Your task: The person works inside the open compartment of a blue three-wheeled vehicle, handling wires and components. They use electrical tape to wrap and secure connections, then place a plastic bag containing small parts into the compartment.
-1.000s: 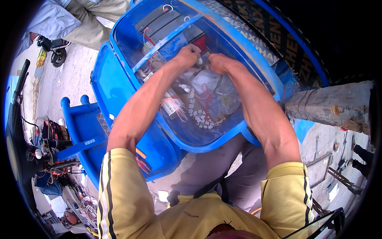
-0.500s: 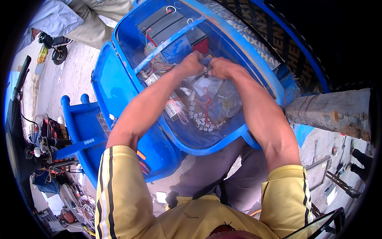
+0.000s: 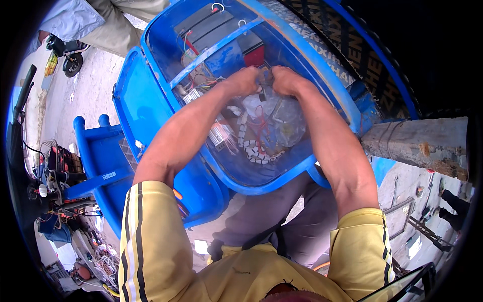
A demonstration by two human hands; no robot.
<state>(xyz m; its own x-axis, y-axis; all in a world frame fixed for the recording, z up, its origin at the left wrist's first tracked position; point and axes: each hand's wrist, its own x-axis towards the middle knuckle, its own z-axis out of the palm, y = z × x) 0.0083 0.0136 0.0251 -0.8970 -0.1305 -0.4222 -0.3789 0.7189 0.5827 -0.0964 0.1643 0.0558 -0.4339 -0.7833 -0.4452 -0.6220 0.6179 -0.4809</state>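
I see both hands inside the open blue box (image 3: pixel 246 185), just below its battery pack (image 3: pixel 210 25) and red part (image 3: pixel 254 57). My left hand (image 3: pixel 247 80) has its fingers curled at a small dark piece (image 3: pixel 263 76), too unclear to name. Beside it, my right hand (image 3: pixel 286 80) is also closed at that piece, fingertips partly hidden. Below them lie a clear plastic bag (image 3: pixel 289 126), red wires (image 3: pixel 261 123), a strip of white connector blocks (image 3: pixel 254 156) and a silver finned unit (image 3: pixel 219 135). Coloured wires (image 3: pixel 198 80) run along the box's left.
A crossbar (image 3: pixel 214 53) spans the box. A blue lid (image 3: pixel 141 105) hangs open at left, beside a blue frame (image 3: pixel 93 189). A post (image 3: pixel 412 141) crosses at right. Another person's trousered legs (image 3: pixel 110 30) stand at upper left, near a scooter (image 3: pixel 68 53).
Since a second ago my left hand has shifted down and right, and my right hand slightly right. Both remain close together with fingers curled over the small dark piece.
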